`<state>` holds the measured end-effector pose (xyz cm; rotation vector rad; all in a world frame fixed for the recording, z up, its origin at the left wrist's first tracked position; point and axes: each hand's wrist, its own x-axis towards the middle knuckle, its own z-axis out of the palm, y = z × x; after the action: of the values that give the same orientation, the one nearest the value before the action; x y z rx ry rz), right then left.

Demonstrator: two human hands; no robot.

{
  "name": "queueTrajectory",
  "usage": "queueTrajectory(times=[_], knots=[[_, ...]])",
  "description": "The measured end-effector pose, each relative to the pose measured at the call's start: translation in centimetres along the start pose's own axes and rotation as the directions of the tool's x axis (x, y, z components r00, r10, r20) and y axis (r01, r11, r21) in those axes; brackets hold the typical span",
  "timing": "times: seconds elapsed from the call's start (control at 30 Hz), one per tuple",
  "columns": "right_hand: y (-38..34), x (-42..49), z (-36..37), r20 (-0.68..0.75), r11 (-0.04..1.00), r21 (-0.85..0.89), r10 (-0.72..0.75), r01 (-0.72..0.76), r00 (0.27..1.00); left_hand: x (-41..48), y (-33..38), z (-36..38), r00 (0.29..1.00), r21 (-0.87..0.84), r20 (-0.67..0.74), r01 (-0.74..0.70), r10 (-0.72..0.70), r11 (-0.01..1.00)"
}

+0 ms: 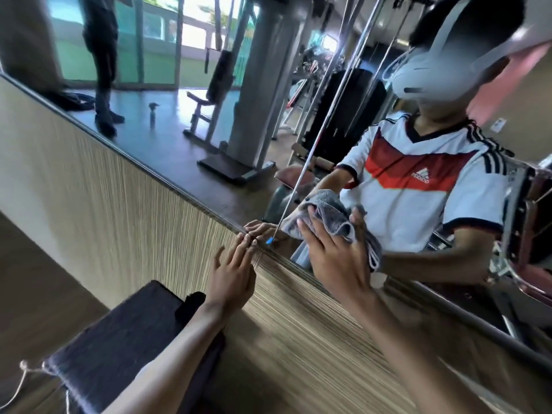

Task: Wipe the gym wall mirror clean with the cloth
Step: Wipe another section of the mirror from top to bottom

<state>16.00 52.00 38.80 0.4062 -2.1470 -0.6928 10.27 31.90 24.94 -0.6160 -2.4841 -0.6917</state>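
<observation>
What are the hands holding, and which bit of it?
The right hand grips the grey cloth by its bunched middle, pressed against the mirror. The left hand holds nothing; its fingertips touch the mirror's lower edge.

Gym interior. Large wall mirror point(167, 144), upper half of frame, reflects seated weight machine point(206, 103), steel cables point(316, 127), dark weight stack point(352, 109). Black padded bench point(119, 333) lower left, against wood-grain wall panel point(89, 189).
</observation>
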Motion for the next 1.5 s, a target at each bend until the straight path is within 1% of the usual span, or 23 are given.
queueTrajectory(times=[0.03,0.1,0.17,0.2,0.23,0.33,0.47,0.57,0.67,0.8,0.87,1.0,1.1,1.17,1.27,1.37,1.5], knots=[[-1.6,1.0,0.7,-0.014,1.000,0.000,0.014,-0.014,1.000,0.1,-0.2,-0.3,1.000,0.003,0.007,-0.014,0.014,1.000],[-4.5,1.0,2.4,0.034,1.000,-0.003,-0.005,0.005,0.999,0.1,-0.6,-0.6,0.998,0.009,0.032,-0.048,0.048,0.999],[-6.5,-0.7,3.7,0.166,0.997,0.020,-0.078,0.076,0.983,0.3,-1.1,-0.8,0.996,0.010,0.044,-0.078,0.077,0.997],[-6.7,-1.9,3.8,0.233,0.995,0.054,-0.089,0.079,0.968,0.3,-1.3,-0.8,0.995,0.005,0.051,-0.088,0.088,0.996],[-6.3,-3.2,3.7,0.263,0.995,0.074,-0.081,0.064,0.961,0.3,-1.4,-0.8,0.993,-0.004,0.066,-0.094,0.094,0.996],[-3.3,-7.8,2.8,0.228,0.998,0.005,-0.066,0.066,0.971,0.4,-1.5,-1.0,0.991,-0.016,0.069,-0.118,0.119,0.993],[0.2,-12.9,0.4,0.185,0.997,-0.065,-0.025,0.037,0.982,0.7,-1.2,-1.2,0.990,-0.093,0.072,-0.111,0.118,0.989],[-0.7,-11.9,-0.6,0.148,0.999,-0.053,0.009,-0.001,0.989,0.7,-1.1,-1.4,0.984,-0.129,0.132,-0.104,0.121,0.986],[-3.3,-8.4,0.1,0.143,0.998,-0.065,-0.001,0.010,0.990,0.8,-1.5,-1.8,0.976,-0.126,0.166,-0.123,0.143,0.984],[-6.5,-3.6,2.2,0.167,0.999,-0.042,-0.006,0.013,0.986,0.8,-1.9,-2.2,0.964,-0.052,0.200,-0.170,0.177,0.984],[-7.0,-3.0,2.6,0.177,1.000,-0.024,-0.007,0.012,0.984,0.8,-2.0,-2.2,0.964,-0.014,0.206,-0.168,0.168,0.986],[-4.4,-6.3,1.4,0.178,0.999,-0.010,-0.051,0.054,0.983,0.4,-1.1,-1.8,0.979,0.002,0.183,-0.095,0.093,0.995],[-0.5,-12.0,-0.6,0.211,0.998,-0.013,-0.050,0.054,0.976,0.1,0.2,-1.3,0.989,-0.044,0.149,-0.003,0.010,0.999],[2.9,-17.0,-2.3,0.235,0.998,-0.034,-0.041,0.051,0.971,0.0,1.7,-0.8,0.988,-0.127,0.118,0.112,-0.097,0.986],[7.1,-23.1,-4.6,0.234,0.995,-0.075,-0.048,0.067,0.971,-0.3,5.0,0.0,0.958,-0.208,0.152,0.272,-0.244,0.940],[8.1,-24.0,-5.5,0.214,0.995,-0.053,-0.071,0.084,0.974,-0.8,9.0,0.5,0.926,-0.235,0.188,0.366,-0.328,0.900],[4.9,-19.7,-3.2,0.175,0.990,-0.087,-0.094,0.110,0.980,-1.0,12.6,0.9,0.887,-0.234,0.221,0.453,-0.407,0.860]])
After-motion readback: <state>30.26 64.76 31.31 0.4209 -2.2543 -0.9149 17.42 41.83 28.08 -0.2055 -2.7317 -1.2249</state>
